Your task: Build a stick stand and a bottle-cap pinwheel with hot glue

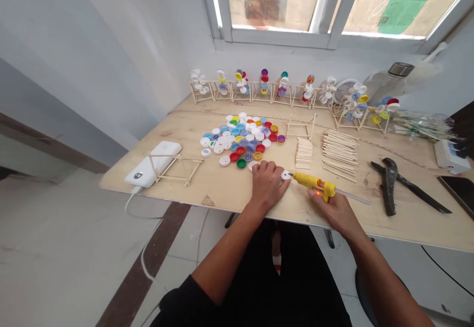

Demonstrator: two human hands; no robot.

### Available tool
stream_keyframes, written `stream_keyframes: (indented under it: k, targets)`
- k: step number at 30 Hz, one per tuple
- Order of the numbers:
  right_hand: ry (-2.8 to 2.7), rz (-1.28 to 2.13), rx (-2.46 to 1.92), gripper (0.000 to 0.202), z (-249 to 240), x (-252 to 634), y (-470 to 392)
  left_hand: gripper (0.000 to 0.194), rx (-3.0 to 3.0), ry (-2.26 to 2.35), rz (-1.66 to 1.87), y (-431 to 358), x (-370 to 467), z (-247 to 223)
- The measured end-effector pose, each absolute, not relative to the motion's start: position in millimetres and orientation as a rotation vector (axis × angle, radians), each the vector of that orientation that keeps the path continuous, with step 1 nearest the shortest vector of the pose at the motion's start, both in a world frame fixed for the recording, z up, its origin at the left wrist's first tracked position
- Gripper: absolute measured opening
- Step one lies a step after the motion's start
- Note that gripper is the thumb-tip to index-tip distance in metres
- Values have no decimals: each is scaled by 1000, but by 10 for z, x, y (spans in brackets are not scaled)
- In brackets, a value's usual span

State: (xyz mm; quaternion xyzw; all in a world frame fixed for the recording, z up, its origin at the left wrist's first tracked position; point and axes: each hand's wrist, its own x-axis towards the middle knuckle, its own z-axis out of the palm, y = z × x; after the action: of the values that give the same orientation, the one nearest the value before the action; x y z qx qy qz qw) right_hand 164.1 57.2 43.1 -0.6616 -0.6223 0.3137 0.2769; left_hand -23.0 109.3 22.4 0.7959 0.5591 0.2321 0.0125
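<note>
In my right hand (335, 209) is a yellow hot glue gun (314, 183), with a clear glue stick (353, 196) jutting from its back and an orange light glowing on its body. Its nozzle meets a small white bottle cap (285, 175) at the table's front. My left hand (268, 183) rests on the tabletop with fingers curled, and its thumb and fingertips hold that cap. Just beyond it spreads a heap of colourful bottle caps (242, 132). Another white cap (253, 165) lies against the back of my left hand, partly hidden by it.
Stick frames with cap wheels (264, 90) line the back wall. Wooden sticks (339, 151), shorter sticks (304, 153) and a bare stick frame (300, 127) lie ahead. A power bank (153, 164) touches another frame (177, 169) at left; black cutters (390, 183) and a phone (459, 193) lie right.
</note>
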Motion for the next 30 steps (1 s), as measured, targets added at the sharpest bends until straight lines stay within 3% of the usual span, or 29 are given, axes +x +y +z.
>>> stream_keyframes:
  k: [30]
  targets:
    - [-1652, 880, -1740, 46, 448, 1610, 573, 24, 2451, 1737, 698, 1087, -240, 248]
